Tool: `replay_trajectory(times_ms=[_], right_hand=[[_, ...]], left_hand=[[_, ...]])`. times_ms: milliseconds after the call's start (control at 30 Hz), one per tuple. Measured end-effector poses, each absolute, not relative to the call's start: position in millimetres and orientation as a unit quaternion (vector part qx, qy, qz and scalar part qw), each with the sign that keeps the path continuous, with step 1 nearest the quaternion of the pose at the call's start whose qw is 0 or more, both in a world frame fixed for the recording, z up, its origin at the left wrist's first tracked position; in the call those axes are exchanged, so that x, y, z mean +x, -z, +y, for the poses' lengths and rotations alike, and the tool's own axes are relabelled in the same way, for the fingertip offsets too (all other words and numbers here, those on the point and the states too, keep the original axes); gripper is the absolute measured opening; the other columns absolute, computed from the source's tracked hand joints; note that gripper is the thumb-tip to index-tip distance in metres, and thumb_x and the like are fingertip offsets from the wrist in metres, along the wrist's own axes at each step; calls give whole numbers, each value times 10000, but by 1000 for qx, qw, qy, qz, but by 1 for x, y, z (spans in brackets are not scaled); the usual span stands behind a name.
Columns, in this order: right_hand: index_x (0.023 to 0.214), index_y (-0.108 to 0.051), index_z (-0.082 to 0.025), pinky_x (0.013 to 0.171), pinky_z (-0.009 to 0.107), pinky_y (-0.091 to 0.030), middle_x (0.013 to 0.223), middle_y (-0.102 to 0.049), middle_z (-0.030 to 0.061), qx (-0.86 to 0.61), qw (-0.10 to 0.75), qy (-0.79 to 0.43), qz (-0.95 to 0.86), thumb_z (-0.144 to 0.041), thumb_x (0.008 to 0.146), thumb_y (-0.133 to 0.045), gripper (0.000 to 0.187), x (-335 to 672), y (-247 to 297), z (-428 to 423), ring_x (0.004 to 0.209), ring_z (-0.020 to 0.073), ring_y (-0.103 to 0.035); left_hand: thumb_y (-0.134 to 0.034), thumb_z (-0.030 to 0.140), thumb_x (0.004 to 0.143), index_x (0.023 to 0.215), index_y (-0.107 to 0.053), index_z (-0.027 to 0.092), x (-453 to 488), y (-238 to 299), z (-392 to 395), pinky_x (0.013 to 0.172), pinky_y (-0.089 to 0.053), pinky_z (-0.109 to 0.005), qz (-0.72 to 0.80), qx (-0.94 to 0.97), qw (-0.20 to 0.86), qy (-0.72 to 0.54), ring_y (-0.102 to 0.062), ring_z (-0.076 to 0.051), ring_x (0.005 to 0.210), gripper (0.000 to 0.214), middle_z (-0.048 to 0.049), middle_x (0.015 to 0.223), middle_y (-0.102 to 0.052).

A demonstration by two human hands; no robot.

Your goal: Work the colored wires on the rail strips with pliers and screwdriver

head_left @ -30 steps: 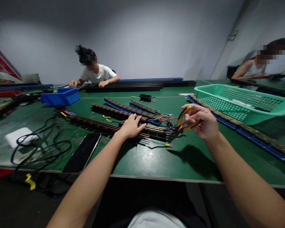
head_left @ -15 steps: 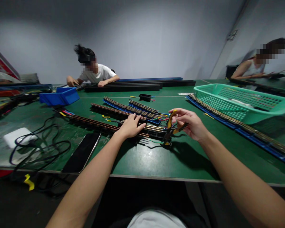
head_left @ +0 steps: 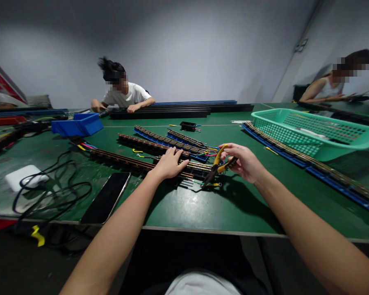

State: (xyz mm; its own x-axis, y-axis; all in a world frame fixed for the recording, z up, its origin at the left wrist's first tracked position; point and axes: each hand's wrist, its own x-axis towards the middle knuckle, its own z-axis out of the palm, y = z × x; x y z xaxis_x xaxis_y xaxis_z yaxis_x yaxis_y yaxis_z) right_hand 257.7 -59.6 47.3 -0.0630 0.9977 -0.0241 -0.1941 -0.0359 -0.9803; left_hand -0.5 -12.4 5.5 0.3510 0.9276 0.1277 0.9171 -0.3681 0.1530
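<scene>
Right hand (head_left: 241, 162)'s wrapped around yellow-handled pliers (head_left: 214, 169); left hand (head_left: 169, 164)'s spread, loose, on the metal-barred strip (head_left: 199, 166) left of them. Ring-terminal lead (head_left: 215, 184) beneath looks already terminated; can't tell what's left.

Dim room tbh, gray wall (head_left: 203, 53) fading dark up top. Overhead-looking light leaves a glare patch on the desk (head_left: 172, 215), shadow under the right hand (head_left: 245, 162). Edges stretched, fine detail kinda soft.
</scene>
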Motion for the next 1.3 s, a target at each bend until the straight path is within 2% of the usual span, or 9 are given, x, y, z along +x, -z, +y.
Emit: replay_trajectory(times_ms=[200, 400, 567, 800, 967, 1167, 1300], right_hand=[[918, -623, -187, 265, 125, -235, 576, -552, -64, -426, 513, -536, -518, -362, 658, -786, 354, 259, -43, -61, 356, 35, -368], [990, -615, -202, 268, 124, -283, 806, -656, -18, -367, 487, -481, -631, -339, 729, -781, 338, 265, -44, -69, 401, 24, -399], [995, -571, -201, 275, 128, -313, 823, -676, -4, -324, 462, -474, -676, -369, 761, -780, 356, 269, -42, -70, 393, 20, -391], [979, -581, -186, 303, 132, -342, 831, -683, 20, -289, 494, -443, -690, -387, 774, -771, 345, 263, -40, -69, 464, 53, -466], [981, -601, -187, 406, 137, -394, 825, -663, 18, -288, 503, -446, -682, -380, 778, -775, 330, 262, -39, -69, 568, 74, -532], [1110, -566, -230, 358, 131, -308, 821, -612, -6, -282, 427, -540, -668, -403, 787, -767, 418, 263, -39, -72, 544, 71, -468], [1118, -553, -216, 362, 136, -372, 752, -582, -26, -269, 375, -566, -683, -369, 775, -782, 440, 262, -40, -72, 535, 76, -470]], left_hand=[[-356, 592, 976, 1508, -397, 131, 0, -6, -13, 1160, -306, -496, 562, 821, 28, -96, -262, -328, 1490, 705, -205, 1585, -331], [-349, 596, 974, 1510, -396, 126, -1, -4, -11, 1169, -294, -478, 560, 823, 22, -97, -261, -325, 1492, 715, -204, 1585, -333], [-335, 615, 970, 1518, -385, 156, -1, -3, -10, 1166, -300, -480, 567, 819, 22, -91, -249, -313, 1499, 716, -188, 1597, -319], [-329, 626, 967, 1514, -386, 164, -1, -1, -9, 1153, -313, -502, 563, 820, 22, -95, -246, -324, 1499, 718, -188, 1601, -312], [-330, 625, 967, 1513, -385, 165, -1, -2, -10, 1155, -308, -497, 563, 821, 25, -96, -247, -324, 1499, 716, -183, 1603, -311], [-339, 629, 961, 1508, -396, 165, -2, -2, -10, 1158, -302, -495, 561, 821, 30, -103, -254, -330, 1496, 719, -178, 1601, -322], [-341, 623, 964, 1509, -390, 165, -2, -3, -10, 1157, -300, -497, 564, 819, 31, -100, -249, -331, 1497, 714, -181, 1603, -314]])
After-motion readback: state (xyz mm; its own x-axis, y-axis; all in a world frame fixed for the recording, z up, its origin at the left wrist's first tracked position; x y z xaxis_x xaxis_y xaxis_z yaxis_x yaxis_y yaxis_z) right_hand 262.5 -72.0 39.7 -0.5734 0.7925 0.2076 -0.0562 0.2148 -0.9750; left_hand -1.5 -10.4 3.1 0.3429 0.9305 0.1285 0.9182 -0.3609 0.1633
